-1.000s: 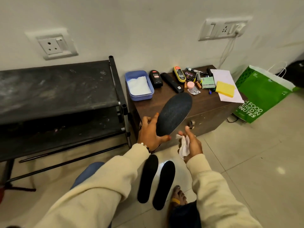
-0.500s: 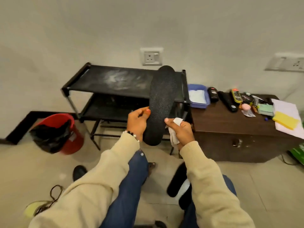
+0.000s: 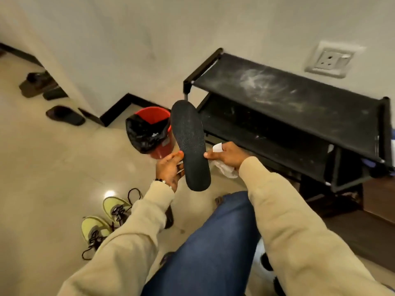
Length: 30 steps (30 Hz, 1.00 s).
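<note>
Left hand (image 3: 170, 167) gripping the black insole (image 3: 190, 144) at its lower edge, right hand (image 3: 226, 158) pinching its other edge while clutching a white cloth (image 3: 225, 169), insole standing upright at frame centre, red bin (image 3: 154, 131) sitting behind it, black rack (image 3: 288, 99) filling the upper right, yellow sneakers (image 3: 104, 221) lying lower left.

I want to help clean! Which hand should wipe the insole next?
Probably the right. The right hand holds the white cloth, its thumb touching the black insole, while the left hand grips the insole to steady it.

1 insole (image 3: 190, 144), 1 wht cloth (image 3: 226, 168), 2 lime sneakers (image 3: 115, 207), 1 red bin (image 3: 152, 114), 1 blk rack (image 3: 299, 97), 1 socket (image 3: 330, 60).
</note>
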{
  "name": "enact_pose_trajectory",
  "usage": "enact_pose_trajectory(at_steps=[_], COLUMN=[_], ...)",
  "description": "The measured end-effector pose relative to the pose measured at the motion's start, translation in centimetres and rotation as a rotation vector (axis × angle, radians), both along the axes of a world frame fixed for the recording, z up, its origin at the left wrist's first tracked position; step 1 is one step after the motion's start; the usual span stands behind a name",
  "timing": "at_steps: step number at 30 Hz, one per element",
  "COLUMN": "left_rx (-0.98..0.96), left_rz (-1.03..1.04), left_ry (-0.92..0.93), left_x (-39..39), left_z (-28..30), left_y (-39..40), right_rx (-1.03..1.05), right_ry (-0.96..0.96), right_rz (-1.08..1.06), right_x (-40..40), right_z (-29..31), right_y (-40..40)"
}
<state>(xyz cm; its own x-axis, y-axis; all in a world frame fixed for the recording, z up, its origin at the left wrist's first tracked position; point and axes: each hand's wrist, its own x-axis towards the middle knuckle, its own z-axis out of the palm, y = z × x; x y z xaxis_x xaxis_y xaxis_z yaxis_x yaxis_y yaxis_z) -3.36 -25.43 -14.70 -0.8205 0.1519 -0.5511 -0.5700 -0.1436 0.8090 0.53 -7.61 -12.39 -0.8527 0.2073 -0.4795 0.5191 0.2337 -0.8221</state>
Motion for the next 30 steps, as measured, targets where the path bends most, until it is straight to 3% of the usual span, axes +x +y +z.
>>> enact_pose_trajectory(at_steps=[8,13,19,23,30], left_rx=[-0.143,-0.223,-0.481,-0.508,-0.57], left_rz=[0.133,0.173,-0.1,-0.289,-0.424], left_ry=[-0.158,-0.308,-0.361,-0.423,-0.476], left_x=[-3.7,-4.9,-6.1,-6.7,-5.4], left_z=[-11.0,-19.3,-29.5,-34.4,-37.3], left_y=[0.0,1.1,-0.2,-1.4,-2.0], right_rx=[-0.02,-0.162,-0.182,-0.135,0.124], right_ry=[-0.189,-0.303,-0.432,-0.482,-0.529], right_rz=[0.379,0.317,0.177,0.141,0.266], right_x=[-7.1,-8.9,-7.3,-7.1,-7.3], right_z=[-10.5,-20.8,-32.1,-37.7,-40.3], right_y=[1.5,1.5,-0.8,-1.9,-3.4])
